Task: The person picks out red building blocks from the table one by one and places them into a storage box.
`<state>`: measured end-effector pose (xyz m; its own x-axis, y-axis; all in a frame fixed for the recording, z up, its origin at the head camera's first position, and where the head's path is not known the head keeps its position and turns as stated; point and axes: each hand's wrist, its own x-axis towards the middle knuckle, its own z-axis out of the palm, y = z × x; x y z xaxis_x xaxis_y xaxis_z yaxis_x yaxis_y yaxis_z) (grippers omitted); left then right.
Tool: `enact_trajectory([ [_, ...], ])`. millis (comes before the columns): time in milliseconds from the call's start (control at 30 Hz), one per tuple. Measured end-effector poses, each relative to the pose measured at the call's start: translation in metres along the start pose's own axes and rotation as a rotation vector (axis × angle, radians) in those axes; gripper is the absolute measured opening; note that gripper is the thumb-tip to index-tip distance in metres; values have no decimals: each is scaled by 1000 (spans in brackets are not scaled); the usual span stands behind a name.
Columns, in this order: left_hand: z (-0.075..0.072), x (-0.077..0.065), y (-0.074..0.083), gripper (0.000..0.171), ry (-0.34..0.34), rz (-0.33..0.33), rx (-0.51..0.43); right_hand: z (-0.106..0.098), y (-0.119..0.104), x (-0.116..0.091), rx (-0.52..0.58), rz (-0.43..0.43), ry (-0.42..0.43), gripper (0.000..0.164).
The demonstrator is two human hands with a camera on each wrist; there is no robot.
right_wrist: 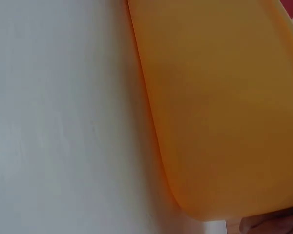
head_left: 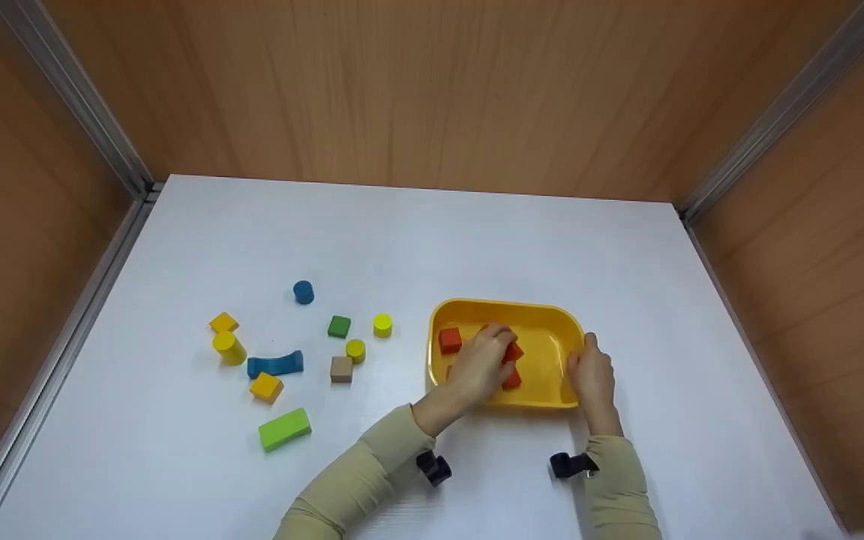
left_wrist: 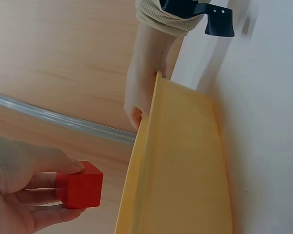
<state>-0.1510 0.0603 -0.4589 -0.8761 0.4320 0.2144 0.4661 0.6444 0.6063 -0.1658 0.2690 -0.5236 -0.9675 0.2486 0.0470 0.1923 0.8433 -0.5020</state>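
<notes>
My left hand (head_left: 479, 367) is over the yellow tray (head_left: 548, 356), pinching a red cube (left_wrist: 85, 187) between thumb and fingertips. In the left wrist view that cube shows above the tray's rim. Several other red blocks lie in the tray, one of them a red cube (head_left: 450, 340) by the left wall; some are partly hidden under my left hand. My right hand (head_left: 594, 379) grips the tray's right rim, with the thumb on the inner side. The right wrist view is mostly filled by the tray's outer wall (right_wrist: 224, 112).
Left of the tray, loose blocks lie on the white table (head_left: 372, 247): a light green block (head_left: 284, 430), a blue curved block (head_left: 275, 364), a blue cylinder (head_left: 303, 292), a dark green block (head_left: 339, 326), a plain wooden cube (head_left: 341, 369) and several yellow pieces. Wooden panels surround the table.
</notes>
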Motion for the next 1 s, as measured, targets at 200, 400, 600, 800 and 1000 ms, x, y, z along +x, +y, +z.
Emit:
enact_trajectory([
  [200, 21, 14, 3, 24, -27, 81, 95, -1, 0, 1, -5, 21, -31, 25],
  [400, 38, 25, 6, 15, -39, 124, 182, 0, -1, 2, 0, 61, -61, 26],
  [600, 49, 32, 9, 11, -103, 137, 244, 0, -1, 1, -8, 41, -38, 22],
  [800, 60, 38, 10, 11, -184, 155, 309, 0, -1, 1, -6, 51, -43, 24],
  [1000, 70, 41, 9, 13, -231, 174, 410, 0, -1, 2, 4, 85, -71, 26],
])
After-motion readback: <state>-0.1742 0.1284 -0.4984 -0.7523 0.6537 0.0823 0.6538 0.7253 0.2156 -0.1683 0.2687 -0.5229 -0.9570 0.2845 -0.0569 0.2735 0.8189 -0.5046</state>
